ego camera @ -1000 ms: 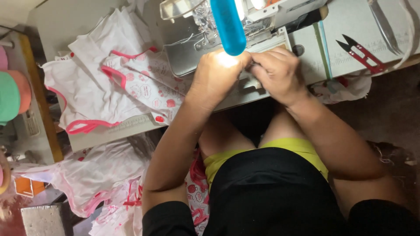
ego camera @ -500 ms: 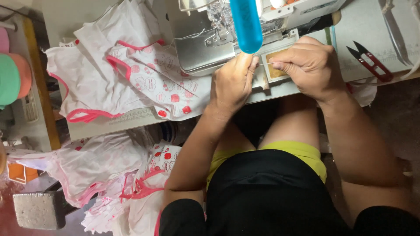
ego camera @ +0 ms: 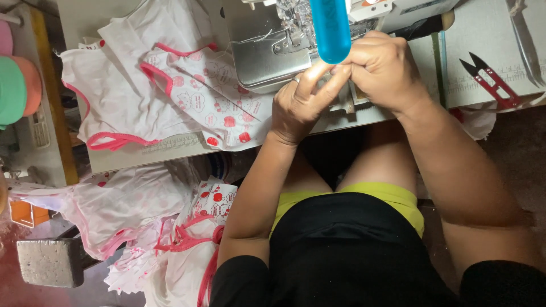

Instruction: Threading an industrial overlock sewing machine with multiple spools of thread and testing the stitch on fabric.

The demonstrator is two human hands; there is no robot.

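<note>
Nearest you, below the worktop (ego camera: 364, 116) edge, a heap of white garments (ego camera: 142, 227) with pink trim and red print hangs down at your left knee; a grey block (ego camera: 50, 261) sits on the floor beside it; your lap fills the middle.

On the worktop to your left lies a second spread of the same printed white garments (ego camera: 170, 96), overlapping each other so you cannot count single pieces; they reach right up to the metal bed of the sewing machine (ego camera: 273, 51). One pair of red-handled thread snips (ego camera: 492, 82) lies alone on the worktop to your right, well apart from your hands. One blue cylinder (ego camera: 330, 28) hangs in front of the machine head and covers part of the needle area; it also hides the tips of your fingers.

Your left hand (ego camera: 301, 102) has its fingers (ego camera: 318, 79) stretched long and pressed together, pointing up to meet the other hand, one ring showing; your right hand (ego camera: 384, 71) is curled into a loose fist, knuckles up, touching the left fingertips just in front of the machine; whatever small thing sits pinched between them, you cannot tell, since the hands and cylinder cover it.

At the far left edge sit three round spools (ego camera: 14, 85), pink, green and orange.
</note>
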